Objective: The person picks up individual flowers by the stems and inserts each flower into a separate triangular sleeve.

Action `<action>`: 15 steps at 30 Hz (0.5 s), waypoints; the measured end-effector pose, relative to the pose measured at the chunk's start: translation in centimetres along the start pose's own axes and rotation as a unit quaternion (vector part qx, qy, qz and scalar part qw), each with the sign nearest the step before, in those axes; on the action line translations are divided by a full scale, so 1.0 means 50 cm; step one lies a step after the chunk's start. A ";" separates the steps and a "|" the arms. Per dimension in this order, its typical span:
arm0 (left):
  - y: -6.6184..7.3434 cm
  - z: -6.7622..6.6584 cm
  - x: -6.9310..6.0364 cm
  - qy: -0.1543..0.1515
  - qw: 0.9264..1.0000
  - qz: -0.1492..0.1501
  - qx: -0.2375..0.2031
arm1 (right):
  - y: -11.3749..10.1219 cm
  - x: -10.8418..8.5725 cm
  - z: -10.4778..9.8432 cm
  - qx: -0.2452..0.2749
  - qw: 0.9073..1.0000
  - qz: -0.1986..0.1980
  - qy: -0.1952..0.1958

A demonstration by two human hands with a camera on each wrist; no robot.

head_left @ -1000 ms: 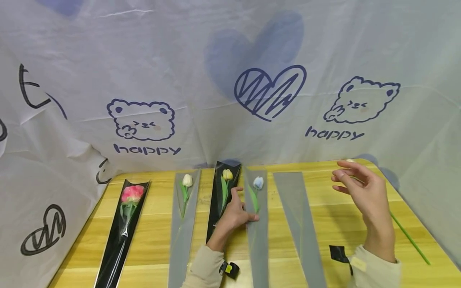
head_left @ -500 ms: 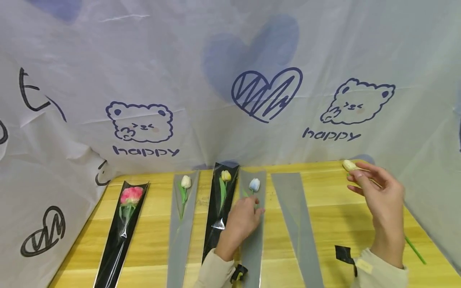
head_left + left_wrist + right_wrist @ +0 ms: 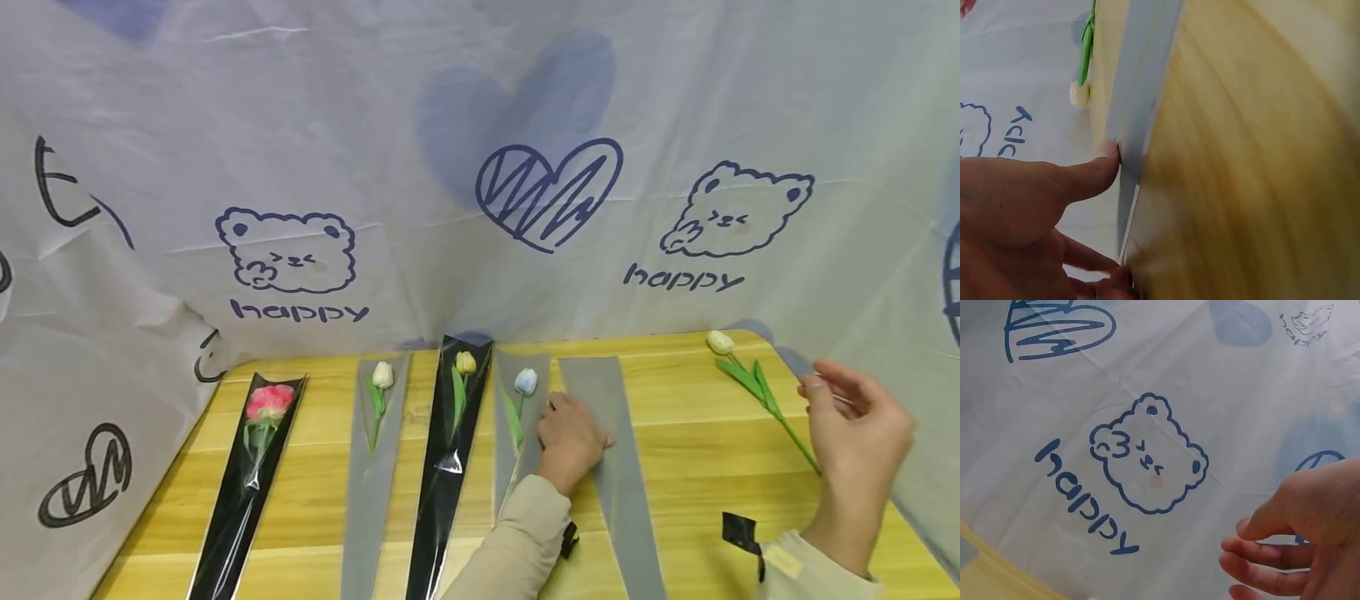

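My left hand [image 3: 572, 439] is low over a flat grey flower sleeve [image 3: 628, 508] with no flower in it. In the left wrist view the thumb [image 3: 1100, 169] touches that sleeve, and the other fingers are spread near its far end. To its left a pale blue tulip [image 3: 526, 382] lies in another grey sleeve. My right hand [image 3: 858, 450] is raised at the right, its fingers loosely bent around nothing. Just left of it, a loose white tulip [image 3: 720, 342] with a green stem lies on the table, the stem's lower end hidden behind the hand.
Further left lie a yellow tulip [image 3: 465, 362] in a black sleeve, a white tulip [image 3: 382, 375] in a grey sleeve and a pink flower [image 3: 270, 403] in a black sleeve. A printed white cloth [image 3: 420, 275] hangs behind the wooden table [image 3: 697, 500].
My left hand has moved right, from between the yellow and blue tulips to the empty grey sleeve. The right hand has shifted right and lower, uncovering the loose white tulip.
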State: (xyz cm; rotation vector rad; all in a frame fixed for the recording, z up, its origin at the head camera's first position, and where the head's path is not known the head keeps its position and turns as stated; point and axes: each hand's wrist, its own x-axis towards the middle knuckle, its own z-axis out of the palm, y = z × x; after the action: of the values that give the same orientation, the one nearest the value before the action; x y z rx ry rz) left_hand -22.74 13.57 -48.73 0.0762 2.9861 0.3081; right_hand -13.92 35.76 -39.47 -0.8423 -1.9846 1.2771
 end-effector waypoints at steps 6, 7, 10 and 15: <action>-0.024 -0.010 -0.007 -0.016 0.999 0.037 -0.006 | 0.066 0.033 0.011 -0.099 0.992 0.022 -0.077; -0.030 -0.011 -0.009 -0.014 0.999 0.046 -0.013 | 0.084 0.039 0.016 -0.115 0.988 0.026 -0.103; -0.043 -0.014 -0.014 -0.003 0.997 0.075 -0.028 | 0.130 0.048 0.034 -0.167 0.972 0.048 -0.159; -0.052 -0.015 -0.020 0.029 0.994 0.100 -0.037 | 0.177 0.053 0.051 -0.200 0.963 0.079 -0.161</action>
State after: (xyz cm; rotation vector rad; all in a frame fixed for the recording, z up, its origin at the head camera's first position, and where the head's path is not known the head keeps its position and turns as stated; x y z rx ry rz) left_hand -21.96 10.82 -48.41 0.3657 3.0252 0.4505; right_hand -15.92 39.37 -48.11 -1.0527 -2.5356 1.1721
